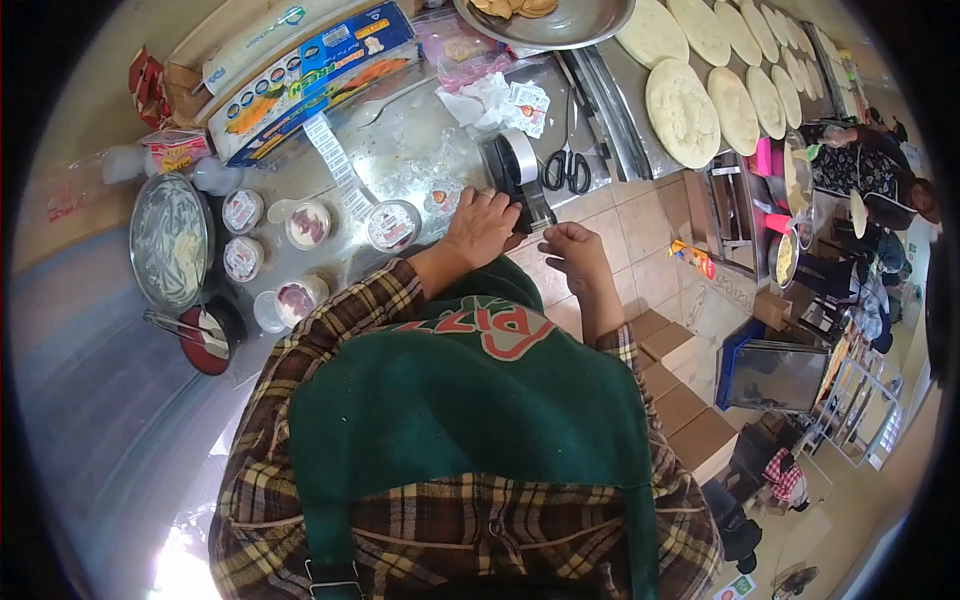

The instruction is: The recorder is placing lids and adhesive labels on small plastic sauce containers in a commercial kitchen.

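Observation:
A black tape dispenser (pixel 517 176) holding a roll of clear tape (pixel 520 154) stands near the front edge of the steel table (pixel 409 157). My left hand (pixel 484 225) steadies its side, fingers curled against it. At its cutting end, the thumb and forefinger of my right hand (pixel 576 255) pinch what looks like the tape's free end. Left of my left hand is a lidded cup (pixel 392 227) with a round printed label; a similar loose label (pixel 442 198) lies by my knuckles. A strip of printed stickers (pixel 336 165) runs behind the cup. Black-handled scissors (pixel 568 171) lie right of the dispenser.
Uncovered cups (pixel 308 226) with dark red pieces, clear lids (pixel 268 310) and labelled cups (pixel 242 211) stand leftward, beside a cream-smeared steel bowl (pixel 171 240). A food-wrap box (pixel 315 82) is behind. Dough rounds (pixel 681 112) line the right table. Cardboard boxes (pixel 686 420) and co-workers (pixel 862 176) are rightward.

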Action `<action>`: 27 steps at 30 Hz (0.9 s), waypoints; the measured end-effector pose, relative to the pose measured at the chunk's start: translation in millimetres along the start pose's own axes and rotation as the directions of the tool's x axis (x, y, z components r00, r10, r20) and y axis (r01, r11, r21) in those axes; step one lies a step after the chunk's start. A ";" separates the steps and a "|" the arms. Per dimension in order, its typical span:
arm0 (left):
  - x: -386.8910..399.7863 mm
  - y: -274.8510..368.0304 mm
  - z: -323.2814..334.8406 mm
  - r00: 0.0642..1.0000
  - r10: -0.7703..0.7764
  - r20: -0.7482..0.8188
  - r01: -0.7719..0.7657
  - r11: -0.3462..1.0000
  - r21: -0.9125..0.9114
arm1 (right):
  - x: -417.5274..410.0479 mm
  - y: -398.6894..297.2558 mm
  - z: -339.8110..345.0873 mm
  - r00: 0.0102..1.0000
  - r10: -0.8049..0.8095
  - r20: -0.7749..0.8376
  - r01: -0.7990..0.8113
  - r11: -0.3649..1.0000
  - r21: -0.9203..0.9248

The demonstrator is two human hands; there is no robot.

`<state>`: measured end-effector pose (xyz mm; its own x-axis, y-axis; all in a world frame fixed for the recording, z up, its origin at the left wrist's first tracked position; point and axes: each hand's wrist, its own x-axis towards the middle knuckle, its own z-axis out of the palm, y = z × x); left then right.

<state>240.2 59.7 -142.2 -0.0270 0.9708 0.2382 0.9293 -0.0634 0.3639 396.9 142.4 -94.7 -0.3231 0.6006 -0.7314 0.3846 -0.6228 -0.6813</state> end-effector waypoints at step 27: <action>1.6 2.9 -1.3 0.997 -0.016 0.075 0.019 0.999 -0.029 | 31.5 30.9 -6.0 0.999 0.052 -0.006 -0.051 0.989 0.136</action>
<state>242.3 60.7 -139.6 -0.0146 0.9863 0.1643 0.9176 -0.0521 0.3940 403.8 145.0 -138.6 -0.2979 0.5703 -0.7655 0.2789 -0.7149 -0.6412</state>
